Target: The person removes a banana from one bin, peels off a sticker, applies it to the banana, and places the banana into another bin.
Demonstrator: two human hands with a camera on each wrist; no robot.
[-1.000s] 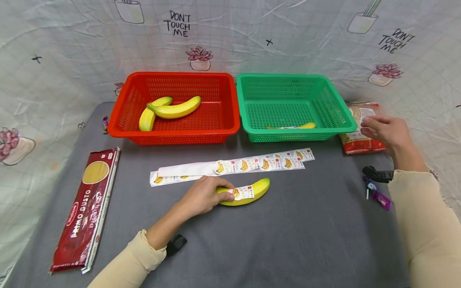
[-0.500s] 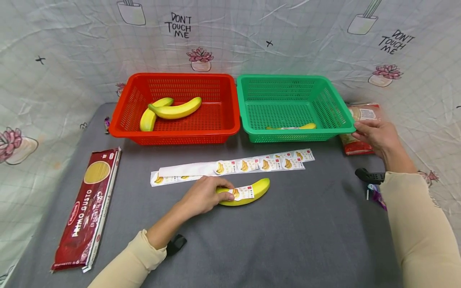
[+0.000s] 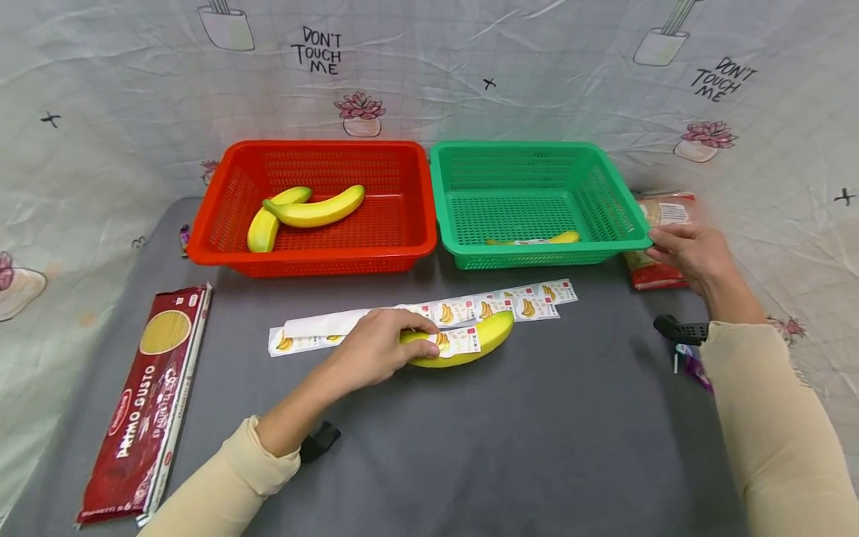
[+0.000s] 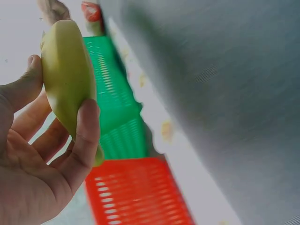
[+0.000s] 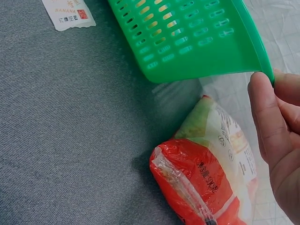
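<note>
My left hand (image 3: 376, 347) grips a yellow banana (image 3: 495, 332) by its left end, thumb and fingers on either side. A white label (image 3: 459, 341) printed with bananas lies along the banana's upper side. In the left wrist view the banana (image 4: 68, 65) is raised off the grey table. At the far right, my right hand (image 3: 698, 257) pinches the front right corner of the green basket (image 3: 550, 249) between thumb and fingers. The right wrist view has those fingertips at the rim of the basket (image 5: 206, 56). Inside the green basket lies a labelled banana (image 3: 565, 237).
A red basket (image 3: 322, 259) with two bananas stands left of the green one. Strips of banana labels (image 3: 530, 307) lie before the baskets. A red spaghetti pack (image 3: 144, 410) is at the left; a red-and-clear food bag (image 3: 661, 277) sits beside the green basket.
My right hand has moved left from over the food bag and taken hold of the green basket's rim. My left hand has lifted the banana slightly. The head view has shifted a little.
</note>
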